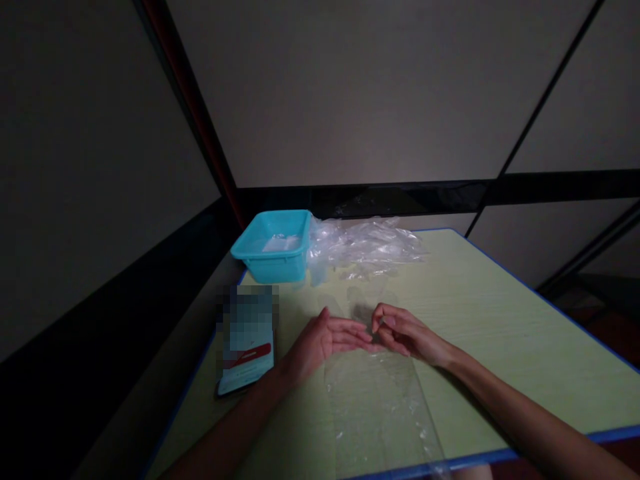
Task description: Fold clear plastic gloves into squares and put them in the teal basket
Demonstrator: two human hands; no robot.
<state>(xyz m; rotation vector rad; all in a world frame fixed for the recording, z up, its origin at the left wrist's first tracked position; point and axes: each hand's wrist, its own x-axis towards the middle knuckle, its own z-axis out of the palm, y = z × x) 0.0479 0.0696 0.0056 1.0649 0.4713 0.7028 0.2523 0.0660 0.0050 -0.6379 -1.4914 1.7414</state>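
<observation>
A clear plastic bag (pixel 375 413) lies flat on the table, running from beneath my hands over the front edge. My left hand (pixel 327 340) is open at the bag's far end, palm turned sideways and fingers stretched to the right. Close to those fingertips is my right hand (pixel 403 330), its fingers curled in a pinch at the bag's upper edge. The film between the right fingers is thin and hard to make out.
On the left of the table (pixel 490 320) lies a phone (pixel 247 353) with its screen lit. Behind it stands a turquoise basket (pixel 277 267) with something whitish inside. A heap of crumpled clear plastic bags (pixel 365 243) rests beside the basket. Panelled walls close off the back and left.
</observation>
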